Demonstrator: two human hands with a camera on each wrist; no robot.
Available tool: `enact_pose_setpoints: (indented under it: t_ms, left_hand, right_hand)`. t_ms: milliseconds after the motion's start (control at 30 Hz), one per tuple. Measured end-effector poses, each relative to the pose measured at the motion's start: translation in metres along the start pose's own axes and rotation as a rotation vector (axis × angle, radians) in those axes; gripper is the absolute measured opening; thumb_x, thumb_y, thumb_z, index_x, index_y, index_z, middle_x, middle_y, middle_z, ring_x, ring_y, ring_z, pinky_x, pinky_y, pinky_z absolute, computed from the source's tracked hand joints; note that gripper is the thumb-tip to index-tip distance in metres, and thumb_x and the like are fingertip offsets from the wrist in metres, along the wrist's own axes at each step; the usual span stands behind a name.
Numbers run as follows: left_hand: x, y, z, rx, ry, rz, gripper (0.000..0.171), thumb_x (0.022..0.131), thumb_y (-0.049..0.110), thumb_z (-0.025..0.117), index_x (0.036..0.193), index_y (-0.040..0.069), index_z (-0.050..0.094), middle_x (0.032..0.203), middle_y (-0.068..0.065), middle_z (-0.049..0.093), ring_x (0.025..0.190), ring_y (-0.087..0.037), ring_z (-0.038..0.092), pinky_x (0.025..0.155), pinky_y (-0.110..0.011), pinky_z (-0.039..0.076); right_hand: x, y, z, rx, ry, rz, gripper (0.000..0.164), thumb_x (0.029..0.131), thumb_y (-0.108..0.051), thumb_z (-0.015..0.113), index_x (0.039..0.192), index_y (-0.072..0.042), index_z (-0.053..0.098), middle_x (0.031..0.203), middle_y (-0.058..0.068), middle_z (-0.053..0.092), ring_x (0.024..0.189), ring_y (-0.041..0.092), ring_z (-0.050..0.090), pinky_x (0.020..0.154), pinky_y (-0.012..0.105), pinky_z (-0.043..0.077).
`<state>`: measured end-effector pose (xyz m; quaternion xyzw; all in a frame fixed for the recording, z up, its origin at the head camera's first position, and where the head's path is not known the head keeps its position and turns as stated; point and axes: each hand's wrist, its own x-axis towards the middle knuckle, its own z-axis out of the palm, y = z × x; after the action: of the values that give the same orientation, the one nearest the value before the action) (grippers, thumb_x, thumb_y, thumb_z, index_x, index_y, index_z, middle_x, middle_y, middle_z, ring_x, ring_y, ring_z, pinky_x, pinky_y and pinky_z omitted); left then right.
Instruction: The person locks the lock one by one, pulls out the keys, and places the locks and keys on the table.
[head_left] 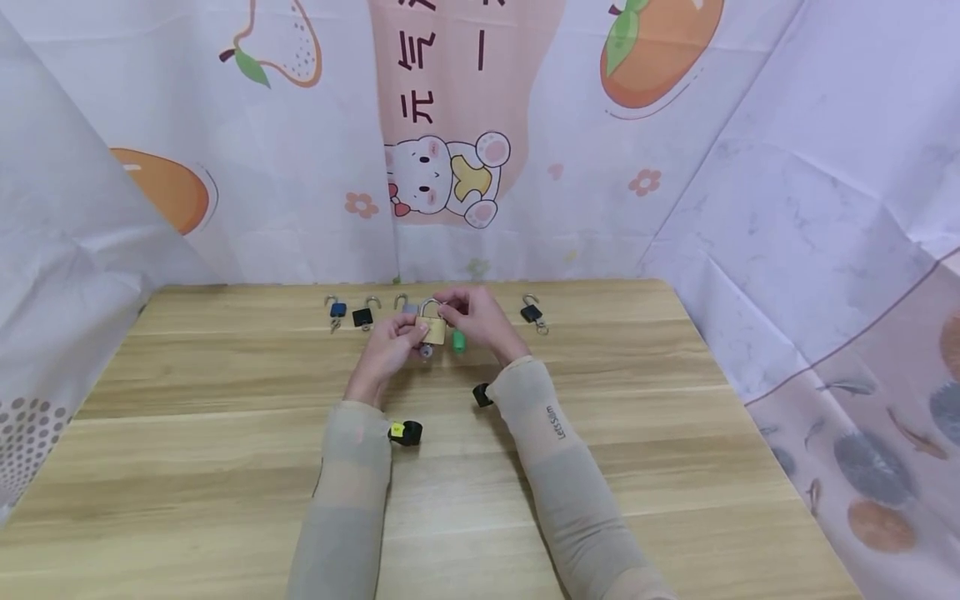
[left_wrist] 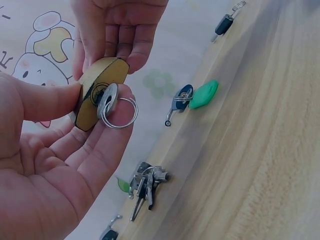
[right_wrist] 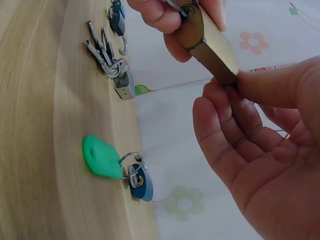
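A brass padlock (head_left: 432,331) is held up over the far part of the table, its shackle (head_left: 427,303) pointing up. My left hand (head_left: 387,348) grips the body between thumb and fingers. A key (left_wrist: 107,101) with a split ring (left_wrist: 121,114) sits in the keyhole underneath. From the other side, my right hand (head_left: 480,317) pinches the padlock's shackle end with thumb and fingertips, partly hiding the shackle. Just below the hands lies a green key tag (right_wrist: 101,156), joined by a ring to a blue padlock (right_wrist: 142,183).
Along the table's back edge stand other padlocks with raised shackles: a blue one (head_left: 338,309) and a black one (head_left: 363,317) at left, a silver one (right_wrist: 124,82) with several keys, and another black one (head_left: 532,313) at right. A printed curtain (head_left: 300,208) hangs behind the table (head_left: 225,467).
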<state>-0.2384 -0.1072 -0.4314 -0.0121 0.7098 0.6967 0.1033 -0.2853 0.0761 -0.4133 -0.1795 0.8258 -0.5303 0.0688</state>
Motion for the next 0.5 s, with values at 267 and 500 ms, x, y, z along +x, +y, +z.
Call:
enact_pose_setpoints:
  t_ms: [267,500]
  left_hand:
    - [-0.0015,0.002,0.0013,0.022,-0.037,0.014,0.028,0.105,0.012,0.057,0.125,-0.007,0.06,0.107,-0.017,0.071,0.083,-0.016,0.067,0.09,-0.043,0.056]
    - [-0.0029,0.001,-0.0013,0.029,-0.067,0.029,0.03,0.102,0.014,0.063,0.123,-0.008,0.06,0.11,-0.02,0.069,0.088,-0.019,0.07,0.098,-0.05,0.053]
  right_hand:
    - [0.0015,0.004,-0.004,-0.013,0.021,0.006,0.024,0.101,-0.012,0.064,0.123,-0.006,0.072,0.094,0.004,0.071,0.082,0.018,0.063,0.071,0.028,0.055]
    - [0.0023,0.0041,-0.0049,0.038,0.04,-0.023,0.02,0.099,-0.011,0.067,0.118,-0.006,0.074,0.103,0.007,0.074,0.085,0.017,0.067,0.075,0.029,0.059]
